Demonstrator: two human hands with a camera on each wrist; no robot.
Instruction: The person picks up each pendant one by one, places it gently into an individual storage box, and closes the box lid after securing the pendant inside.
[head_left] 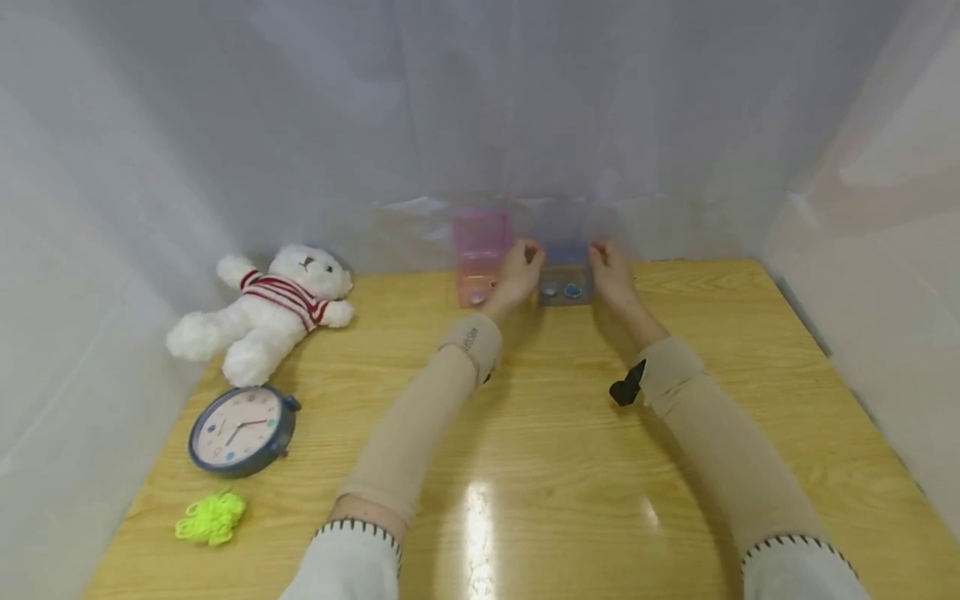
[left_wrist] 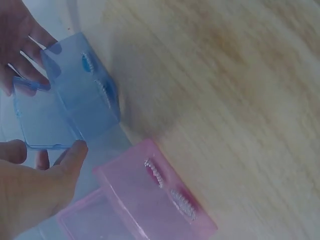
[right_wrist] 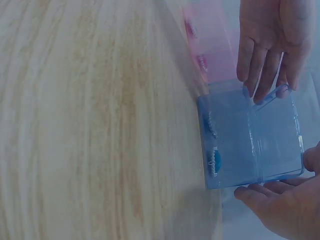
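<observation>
A see-through blue box (head_left: 564, 297) stands at the back of the table with its lid (right_wrist: 275, 135) raised. Two beaded ornaments, one bright blue, sit on its front. On the pink-box side, my left hand (head_left: 517, 275) has its fingertips at the lid's edge, as the left wrist view shows. At the opposite side of the lid, my right hand (head_left: 615, 277) has its fingers stretched along the edge, thumb near the corner. Left of the blue box is a similar pink box (head_left: 482, 237), its lid also up; my left hand partly covers it in the head view.
A white teddy bear (head_left: 258, 321) in a striped sweater lies at the back left. Nearer me are a blue-rimmed alarm clock (head_left: 240, 433) and a bundle of neon-yellow string (head_left: 212, 518). A grey sheet (head_left: 360, 125) hangs behind the wooden table (head_left: 555, 467).
</observation>
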